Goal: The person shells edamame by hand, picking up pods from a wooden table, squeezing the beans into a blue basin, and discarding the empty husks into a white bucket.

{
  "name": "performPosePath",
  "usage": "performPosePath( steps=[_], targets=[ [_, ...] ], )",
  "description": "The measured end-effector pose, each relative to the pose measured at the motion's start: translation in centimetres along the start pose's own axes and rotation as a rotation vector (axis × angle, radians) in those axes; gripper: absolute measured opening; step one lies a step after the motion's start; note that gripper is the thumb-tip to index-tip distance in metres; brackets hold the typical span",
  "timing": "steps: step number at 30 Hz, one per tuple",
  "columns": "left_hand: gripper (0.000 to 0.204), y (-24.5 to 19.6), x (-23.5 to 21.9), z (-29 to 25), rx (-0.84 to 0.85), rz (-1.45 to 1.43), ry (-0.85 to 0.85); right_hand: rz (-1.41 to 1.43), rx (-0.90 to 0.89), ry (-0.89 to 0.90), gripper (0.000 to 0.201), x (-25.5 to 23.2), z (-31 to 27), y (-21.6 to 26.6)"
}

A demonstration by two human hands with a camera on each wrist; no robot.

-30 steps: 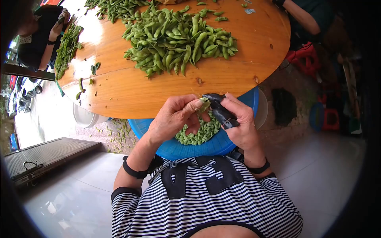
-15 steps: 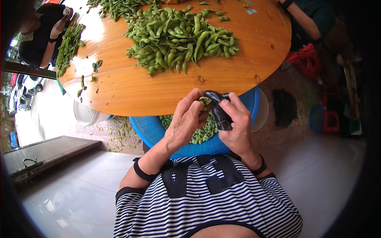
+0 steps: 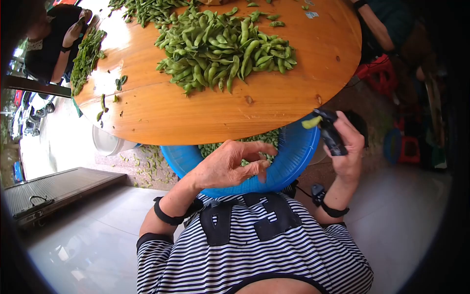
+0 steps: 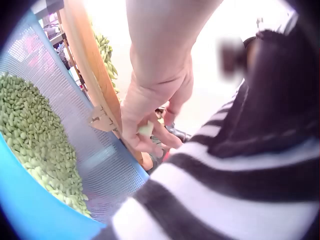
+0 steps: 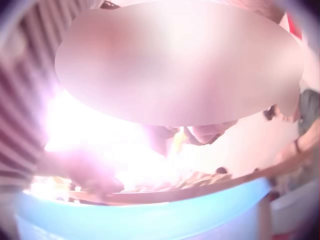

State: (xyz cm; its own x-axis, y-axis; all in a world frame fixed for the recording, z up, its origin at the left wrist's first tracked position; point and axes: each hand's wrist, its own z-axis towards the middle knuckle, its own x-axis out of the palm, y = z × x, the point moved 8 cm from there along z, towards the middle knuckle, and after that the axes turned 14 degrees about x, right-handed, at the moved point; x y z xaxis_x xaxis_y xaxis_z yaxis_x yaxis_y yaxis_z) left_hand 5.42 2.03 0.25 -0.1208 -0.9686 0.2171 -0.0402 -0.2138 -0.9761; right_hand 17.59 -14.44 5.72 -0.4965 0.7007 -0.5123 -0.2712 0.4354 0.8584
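Note:
In the head view my left hand (image 3: 235, 163) hovers over the blue basin (image 3: 293, 179), fingers loosely spread, above shelled green beans (image 3: 210, 148). A small pale green piece (image 4: 146, 129) shows among the left fingers in the left wrist view. My right hand (image 3: 348, 144) is raised to the right of the basin. Black coverings (image 3: 333, 139) wrap its thumb and a finger, and between their tips it pinches a green bean pod (image 3: 311, 122). Glare and a blurred patch hide most of the right hand in the right wrist view.
A large heap of pods (image 3: 220, 49) lies on the round wooden table (image 3: 205, 117), with more pods (image 3: 87, 61) along its left edge. Two people sit across the table. A white bucket (image 3: 105, 142) stands under the table edge, near pods scattered on the floor (image 3: 149, 164).
The hands were together over the basin at a pod. My right hand has since moved away to the right with a pod, and my left hand has loosened over the basin.

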Motion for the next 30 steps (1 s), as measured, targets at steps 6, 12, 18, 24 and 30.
performPosePath(
  steps=[6, 12, 18, 24, 30],
  targets=[
    [0.023, -4.6, -6.6, 2.3, 0.382, 0.980, -0.362, -0.498, 0.064, -0.049, 0.023, -6.0, -1.9, -2.9],
    [0.019, -3.6, -8.2, 3.7, 0.209, 1.479, -0.445, -0.266, 0.148, -0.129, 0.020, -4.8, -0.4, -4.5],
    [0.010, -4.1, -6.7, 1.5, 0.312, 1.533, -0.496, -0.132, -0.010, 0.103, 0.024, 2.2, 0.7, -0.4],
    [0.018, -0.2, -7.0, -0.2, 0.137, 0.238, -0.526, 0.314, 0.143, 0.201, 0.034, 8.6, 1.1, -0.1],
    [0.020, 1.9, -4.2, -0.2, 0.053, -0.182, -0.510, 0.549, 0.398, 0.369, 0.038, 11.0, 1.1, -1.5]
  ],
)
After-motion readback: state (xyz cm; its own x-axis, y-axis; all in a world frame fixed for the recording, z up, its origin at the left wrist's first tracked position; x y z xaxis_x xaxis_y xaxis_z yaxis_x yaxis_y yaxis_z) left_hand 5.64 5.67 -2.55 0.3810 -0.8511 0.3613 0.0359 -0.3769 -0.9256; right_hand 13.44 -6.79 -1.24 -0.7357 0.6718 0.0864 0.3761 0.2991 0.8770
